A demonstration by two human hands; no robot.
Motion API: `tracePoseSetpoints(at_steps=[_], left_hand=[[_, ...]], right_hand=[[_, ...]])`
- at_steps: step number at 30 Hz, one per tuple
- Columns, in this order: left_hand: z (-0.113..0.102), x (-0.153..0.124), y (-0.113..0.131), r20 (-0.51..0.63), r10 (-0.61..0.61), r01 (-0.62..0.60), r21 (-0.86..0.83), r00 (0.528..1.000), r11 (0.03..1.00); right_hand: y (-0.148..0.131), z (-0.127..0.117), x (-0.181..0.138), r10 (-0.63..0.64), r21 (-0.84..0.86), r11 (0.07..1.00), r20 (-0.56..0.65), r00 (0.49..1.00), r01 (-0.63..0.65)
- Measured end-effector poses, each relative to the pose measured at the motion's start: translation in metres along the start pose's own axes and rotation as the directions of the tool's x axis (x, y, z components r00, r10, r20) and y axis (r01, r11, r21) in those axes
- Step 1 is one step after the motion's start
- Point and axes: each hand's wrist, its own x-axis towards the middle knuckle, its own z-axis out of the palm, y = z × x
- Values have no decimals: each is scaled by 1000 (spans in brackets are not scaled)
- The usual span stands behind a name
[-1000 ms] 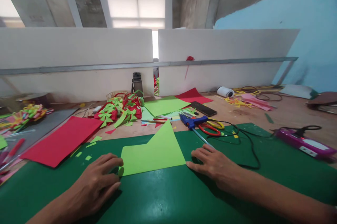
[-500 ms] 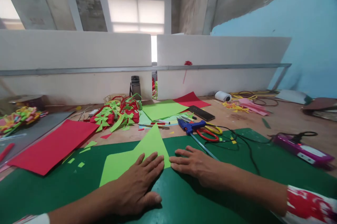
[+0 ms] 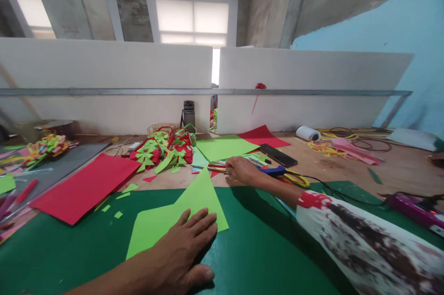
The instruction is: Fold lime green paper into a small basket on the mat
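1. Across the worktable spreads a smooth dark-green mat [image 3: 263, 251]; on it lies an angular lime-green paper piece [image 3: 194, 198], peak towards one o'clock.
2. At its six o'clock, the bare left hand [image 3: 190, 246] presses flat, fingers extended, clasping nothing.
3. At two, the bare right hand [image 3: 242, 171] curls beside slim pens [image 3: 215, 166]; I can't tell whether it grips one.
4. Farther out at two: a flat black phone [image 3: 278, 155].

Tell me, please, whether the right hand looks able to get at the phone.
Probably yes: the phone lies uncovered near the right hand, and nothing tall seems to stand between them.
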Motion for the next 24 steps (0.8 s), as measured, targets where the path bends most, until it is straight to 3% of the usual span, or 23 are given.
tracePoseSetpoints(at_steps=[4,12,18,24], left_hand=[[-4,1,2,-9,2,-1,32,1000,999],[-3,1,2,38,-29,29,2,999,1000],[-3,1,2,61,-29,29,-3,998,1000],[-5,1,1,48,-26,29,-56,998,998]], right_hand=[[-7,9,23,73,3,997,-2,997,-73],[-18,18,23,69,77,995,-31,997,-67],[10,3,-8,188,206,966,-151,970,-155],[34,-1,-46,161,397,916,-244,956,-53]])
